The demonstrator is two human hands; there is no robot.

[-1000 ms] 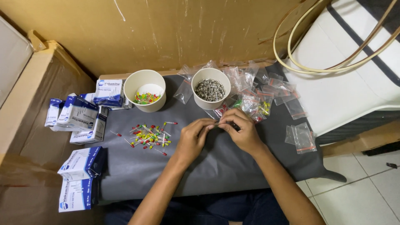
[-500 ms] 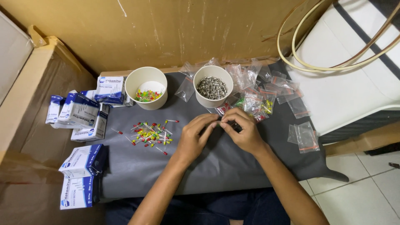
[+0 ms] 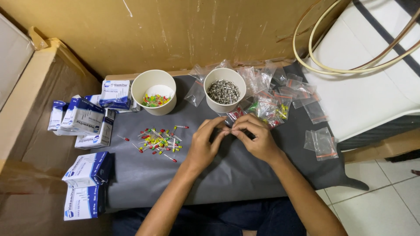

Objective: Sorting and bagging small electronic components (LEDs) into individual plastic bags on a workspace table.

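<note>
Packet (image 3: 236, 114), small clear zip bag, centre frame just below grey-filled cup (image 3: 224, 90) | left hand (image 3: 205, 146) and right hand (image 3: 259, 139) fingertips pinching its edge | likely light, limp, slippery: take by sealed rim | loose coloured LEDs (image 3: 159, 140) left on counter (image 3: 227, 179)

Two cups (image 3: 154, 91) behind hands (image 3: 232, 140)

A scuffed brown board wall (image 3: 183, 30) fills twelve o'clock. A grey mat (image 3: 210, 175) covers the work surface at centre. Cardboard (image 3: 39, 131) lies at nine o'clock. A white seat (image 3: 372, 83) with cream tubing (image 3: 323, 65) sits at two o'clock, above pale floor tiles (image 3: 385, 205) at four o'clock.
</note>
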